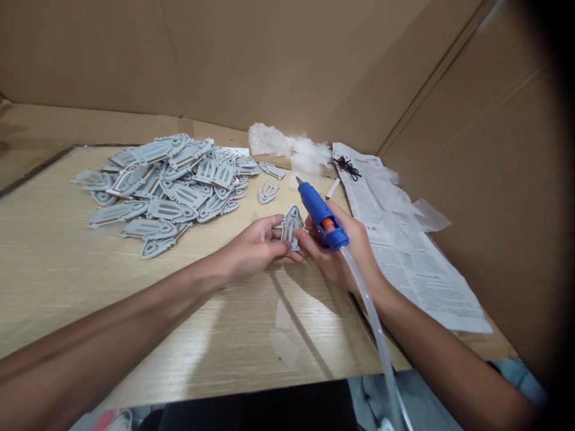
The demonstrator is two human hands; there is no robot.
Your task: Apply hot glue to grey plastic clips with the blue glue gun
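Note:
My left hand (255, 246) pinches a small grey plastic piece (291, 225) above the wooden table (135, 311). My right hand (345, 248) is wrapped round a blue glue gun (320, 212), whose metal tip points up and to the left; its fingertips also touch the grey piece. A clear glue stick (368, 311) runs back from the gun toward me. The two hands meet at the grey piece, near the middle of the table.
A heap of several similar grey pieces (166, 185) lies at the back left, with two loose ones (269, 191) beside it. Printed paper sheets (404, 251) cover the right side, with a black cord (347, 165) and crumpled clear plastic (287, 146) behind. Cardboard walls (471, 149) enclose the table.

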